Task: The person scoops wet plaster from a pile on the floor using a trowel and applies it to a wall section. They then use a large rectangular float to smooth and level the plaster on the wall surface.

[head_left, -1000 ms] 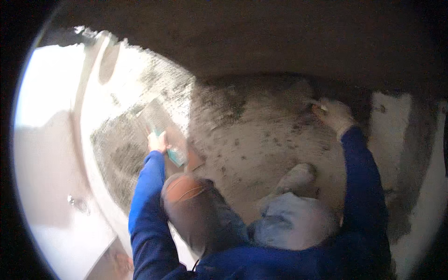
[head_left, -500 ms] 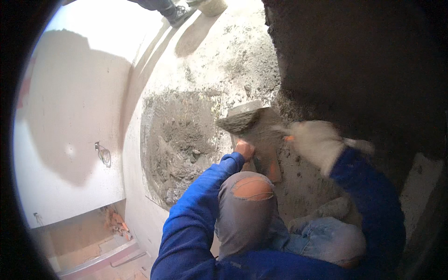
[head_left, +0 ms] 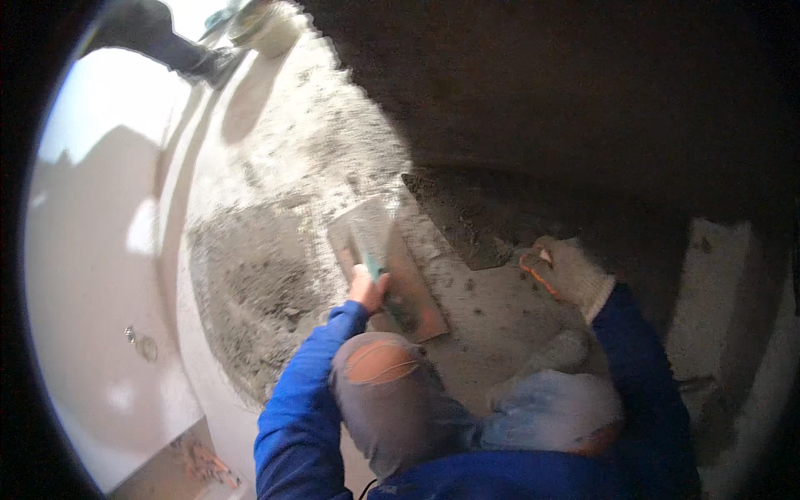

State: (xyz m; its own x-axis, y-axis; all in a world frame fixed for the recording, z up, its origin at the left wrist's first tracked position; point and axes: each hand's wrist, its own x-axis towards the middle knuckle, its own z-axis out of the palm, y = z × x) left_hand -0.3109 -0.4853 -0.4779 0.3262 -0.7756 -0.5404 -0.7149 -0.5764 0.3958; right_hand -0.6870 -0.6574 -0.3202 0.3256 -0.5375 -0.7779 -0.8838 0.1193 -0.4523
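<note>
My bare left hand (head_left: 367,289) is closed round the green handle of a flat rectangular plastering trowel (head_left: 421,287). The trowel lies slantwise over the floor just beyond my knee, its handle side up. My right hand (head_left: 571,271), in a pale knitted glove with an orange edge, is closed at the border of the shadow. It grips a trowel whose blade blends into the dark and is hard to make out. Beside that hand is a dark patch of mortar (head_left: 467,217) with a straight left edge. The two hands are apart.
Left of my trowel a square patch or board (head_left: 258,292) carries grey mortar. Loose crumbs (head_left: 333,146) cover the floor beyond. A person's leg (head_left: 158,37) and a bucket (head_left: 265,29) are at the far left. A white wall (head_left: 92,308) stands left; deep shadow covers the right.
My right hand has moved away from the left-hand trowel, over which it held a mortar-loaded trowel, to the shadow's edge. The whole view has swung to the right.
</note>
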